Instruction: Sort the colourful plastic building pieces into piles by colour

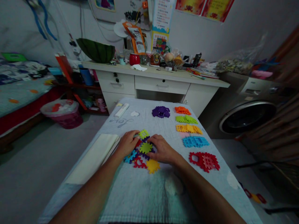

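Note:
A cluster of flat, notch-edged plastic building pieces lies on the cloth-covered table between my hands. In it show a lime piece (pixel 146 147), a second lime one (pixel 143 134) behind, a blue piece (pixel 130 156), a red piece (pixel 139 162) and a yellow piece (pixel 153 166), with purple ones partly covered underneath. My left hand (pixel 128 143) is at the cluster's left edge, fingers closed together near a red piece; what they pinch is hidden. On the right side, my right hand (pixel 162 149) touches the cluster's edge, its thumb and fingers apart around the purple and lime pieces.
Sorted piles of purple (pixel 161 112), orange (pixel 182 110), green (pixel 186 119), yellow (pixel 188 128), blue (pixel 195 142) and red pieces (pixel 204 161) lie beyond and to the right. A folded cream cloth (pixel 93 158) and a white strip (pixel 122 110) are at left.

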`<control>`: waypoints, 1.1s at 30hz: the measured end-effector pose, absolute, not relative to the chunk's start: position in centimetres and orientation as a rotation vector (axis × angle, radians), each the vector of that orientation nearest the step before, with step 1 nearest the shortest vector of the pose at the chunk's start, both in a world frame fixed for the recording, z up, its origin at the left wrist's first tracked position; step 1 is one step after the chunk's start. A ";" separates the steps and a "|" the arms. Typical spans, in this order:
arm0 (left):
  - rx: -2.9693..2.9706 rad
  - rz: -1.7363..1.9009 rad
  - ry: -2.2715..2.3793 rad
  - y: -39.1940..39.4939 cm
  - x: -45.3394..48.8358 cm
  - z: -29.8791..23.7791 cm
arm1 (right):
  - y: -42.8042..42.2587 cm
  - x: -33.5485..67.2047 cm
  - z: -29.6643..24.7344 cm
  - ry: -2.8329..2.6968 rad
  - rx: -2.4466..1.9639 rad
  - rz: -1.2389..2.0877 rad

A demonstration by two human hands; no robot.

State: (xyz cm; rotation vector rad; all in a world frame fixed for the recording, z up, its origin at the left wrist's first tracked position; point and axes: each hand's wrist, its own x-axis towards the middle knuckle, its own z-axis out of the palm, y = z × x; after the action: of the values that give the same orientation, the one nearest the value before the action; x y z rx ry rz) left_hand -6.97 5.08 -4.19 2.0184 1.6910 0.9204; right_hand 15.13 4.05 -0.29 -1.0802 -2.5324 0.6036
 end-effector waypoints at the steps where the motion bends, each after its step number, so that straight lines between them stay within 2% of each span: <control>1: 2.014 0.925 1.685 5.1 -7.0 -4.2 | 4.0 15.0 -0.5 -2.524 -1.073 0.613; 14: 1.922 1.016 1.532 4.9 -6.8 -4.0 | 5.1 17.2 0.3 -2.332 -1.062 0.618; 23: 1.890 1.071 1.397 4.3 -6.3 -2.9 | 10.6 24.9 2.3 -2.314 -1.345 0.354; 33: 1.944 1.069 1.363 4.3 -6.0 -3.0 | 19.6 32.2 2.6 -2.055 -1.911 0.137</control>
State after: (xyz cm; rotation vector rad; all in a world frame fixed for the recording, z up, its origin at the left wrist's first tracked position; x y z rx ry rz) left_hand -6.00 4.32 -3.00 1.9442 1.3627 1.0692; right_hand 32.20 19.56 2.58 -1.9109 -2.0547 0.1366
